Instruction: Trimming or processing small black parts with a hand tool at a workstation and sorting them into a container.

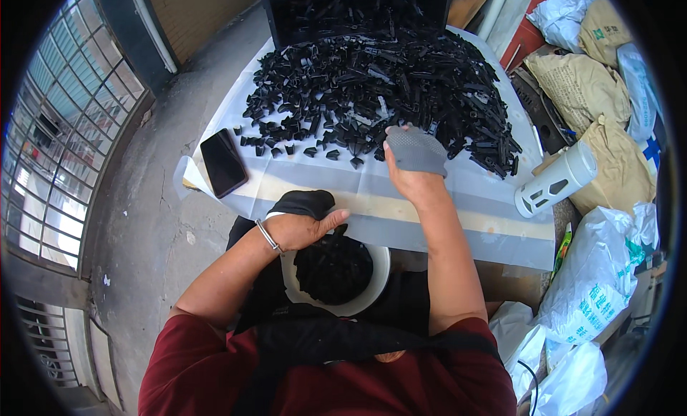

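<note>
Below the table edge, my left hand [300, 221] hangs over the rim of a white bucket [381, 269], its fingers covered in black fabric and curled under, its bare thumb pointing right. Whether a piece lies in its grasp is hidden. Dark plastic pieces [333, 269] fill much of the bucket, and some show just beneath the thumb. Farther forward, my right hand [416, 158] wears a grey fingerless covering and rests at the near edge of a large pile of small black plastic parts [372, 86]. The back of that hand hides most of its fingers.
A phone [223, 162] lies on the white sheet [286, 180] at the table's left. A white slotted cylinder [557, 180] stands tilted at the right edge. A black bin [358, 8] backs the pile. Stuffed sacks [587, 86] line the right; a barred gate [71, 129] is left.
</note>
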Action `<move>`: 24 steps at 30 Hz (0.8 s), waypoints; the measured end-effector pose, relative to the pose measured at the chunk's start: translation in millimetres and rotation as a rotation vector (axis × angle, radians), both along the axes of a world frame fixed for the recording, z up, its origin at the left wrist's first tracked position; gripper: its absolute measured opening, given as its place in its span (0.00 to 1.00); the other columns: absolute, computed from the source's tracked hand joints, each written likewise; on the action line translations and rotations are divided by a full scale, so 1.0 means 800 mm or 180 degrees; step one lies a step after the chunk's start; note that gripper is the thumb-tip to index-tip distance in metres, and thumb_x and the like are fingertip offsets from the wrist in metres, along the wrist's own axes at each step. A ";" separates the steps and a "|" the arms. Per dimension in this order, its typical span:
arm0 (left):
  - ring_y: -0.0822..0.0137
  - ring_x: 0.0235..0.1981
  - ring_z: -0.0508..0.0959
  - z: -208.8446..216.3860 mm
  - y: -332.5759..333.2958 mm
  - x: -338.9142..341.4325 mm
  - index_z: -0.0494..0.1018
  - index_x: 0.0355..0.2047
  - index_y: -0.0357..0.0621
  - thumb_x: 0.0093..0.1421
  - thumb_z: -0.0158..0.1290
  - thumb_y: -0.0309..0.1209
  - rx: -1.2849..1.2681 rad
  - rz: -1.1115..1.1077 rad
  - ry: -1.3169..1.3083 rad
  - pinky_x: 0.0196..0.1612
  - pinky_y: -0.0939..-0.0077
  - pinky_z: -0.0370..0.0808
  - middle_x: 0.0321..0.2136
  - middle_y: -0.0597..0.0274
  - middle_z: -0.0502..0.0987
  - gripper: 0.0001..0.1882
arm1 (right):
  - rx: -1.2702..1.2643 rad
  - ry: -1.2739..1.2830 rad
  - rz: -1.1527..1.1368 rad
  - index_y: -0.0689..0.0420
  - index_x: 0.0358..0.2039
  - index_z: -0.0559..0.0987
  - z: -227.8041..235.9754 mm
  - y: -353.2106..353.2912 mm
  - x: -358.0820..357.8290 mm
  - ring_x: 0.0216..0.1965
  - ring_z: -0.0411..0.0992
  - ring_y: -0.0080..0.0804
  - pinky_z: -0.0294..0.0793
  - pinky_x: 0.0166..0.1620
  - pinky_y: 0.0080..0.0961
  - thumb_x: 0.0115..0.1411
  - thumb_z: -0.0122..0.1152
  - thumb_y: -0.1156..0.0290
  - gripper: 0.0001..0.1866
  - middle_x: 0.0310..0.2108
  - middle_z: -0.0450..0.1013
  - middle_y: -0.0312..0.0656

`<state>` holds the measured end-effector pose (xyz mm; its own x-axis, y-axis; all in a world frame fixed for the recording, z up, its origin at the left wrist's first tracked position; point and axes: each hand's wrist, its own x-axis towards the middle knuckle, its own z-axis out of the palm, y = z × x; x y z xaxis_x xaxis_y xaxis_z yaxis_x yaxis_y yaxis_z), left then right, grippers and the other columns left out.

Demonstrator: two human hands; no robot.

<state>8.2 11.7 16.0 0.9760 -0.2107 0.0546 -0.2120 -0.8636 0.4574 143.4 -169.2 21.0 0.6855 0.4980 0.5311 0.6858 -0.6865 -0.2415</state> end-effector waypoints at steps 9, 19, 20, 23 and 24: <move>0.53 0.33 0.75 -0.037 0.041 0.085 0.73 0.37 0.45 0.52 0.48 0.31 0.0399 0.1154 -0.1392 0.36 0.64 0.73 0.34 0.52 0.74 0.11 | -0.0465 -0.0361 0.0123 0.57 0.26 0.75 -0.032 -0.004 0.013 0.33 0.70 0.47 0.69 0.37 0.41 0.52 0.56 0.61 0.12 0.32 0.71 0.48; 0.54 0.36 0.75 -0.046 0.034 0.081 0.73 0.35 0.48 0.48 0.44 0.25 0.0832 0.0826 -0.1214 0.38 0.64 0.73 0.32 0.52 0.74 0.13 | 0.1621 -0.0098 0.0213 0.60 0.28 0.71 -0.033 -0.064 -0.017 0.32 0.69 0.41 0.68 0.38 0.30 0.43 0.62 0.78 0.10 0.30 0.68 0.47; 0.53 0.35 0.75 -0.044 0.036 0.079 0.73 0.34 0.47 0.48 0.46 0.26 0.0931 0.0921 -0.1025 0.38 0.64 0.72 0.33 0.52 0.74 0.13 | 0.1640 -0.0097 0.0214 0.60 0.28 0.71 -0.032 -0.068 -0.019 0.32 0.69 0.41 0.68 0.38 0.30 0.43 0.62 0.78 0.10 0.30 0.68 0.47; 0.53 0.35 0.75 -0.041 0.040 0.076 0.74 0.34 0.46 0.47 0.47 0.27 0.1091 0.1069 -0.0811 0.39 0.63 0.72 0.33 0.53 0.74 0.13 | 0.1415 0.0297 0.0584 0.61 0.30 0.71 -0.032 -0.076 -0.023 0.34 0.69 0.43 0.68 0.39 0.31 0.44 0.60 0.78 0.10 0.32 0.69 0.47; 0.53 0.34 0.75 -0.042 0.039 0.076 0.74 0.33 0.46 0.46 0.47 0.27 0.1120 0.1091 -0.0778 0.39 0.63 0.72 0.33 0.53 0.74 0.12 | 0.0976 0.0154 0.0408 0.61 0.30 0.71 -0.038 -0.078 -0.024 0.35 0.69 0.44 0.68 0.39 0.32 0.45 0.59 0.78 0.10 0.33 0.69 0.48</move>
